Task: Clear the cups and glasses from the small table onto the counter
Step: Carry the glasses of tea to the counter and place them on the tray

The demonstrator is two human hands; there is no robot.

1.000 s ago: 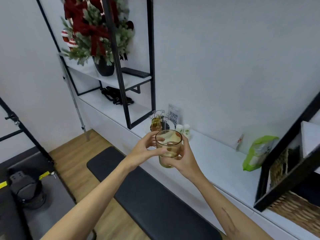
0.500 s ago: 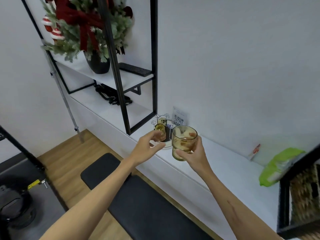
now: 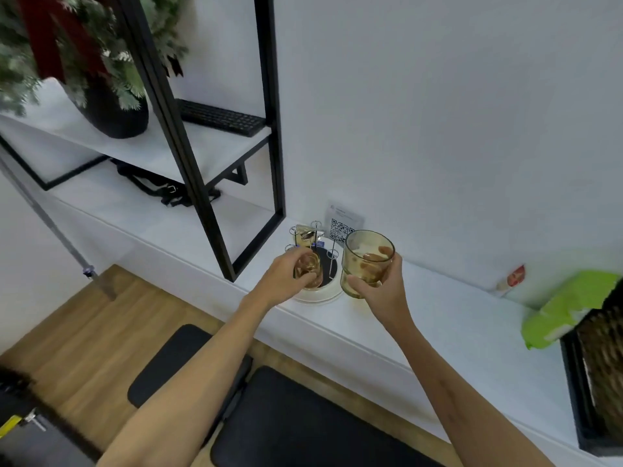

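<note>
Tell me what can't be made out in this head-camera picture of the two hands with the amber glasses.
- Small amber glass: largely covered by the left hand.
- Whether it rests on the round white wire cup rack: hidden by that hand.
- QR-code card: print too small.
- Green packet: cut off by a dark woven basket.
- Tall amber glass, contents: unclear, right hand behind.

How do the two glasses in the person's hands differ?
The glass in the right hand is a big tumbler, held up clear of the counter. The small glass under the left hand sits low, at the round white rack. Both are amber and see-through.
</note>
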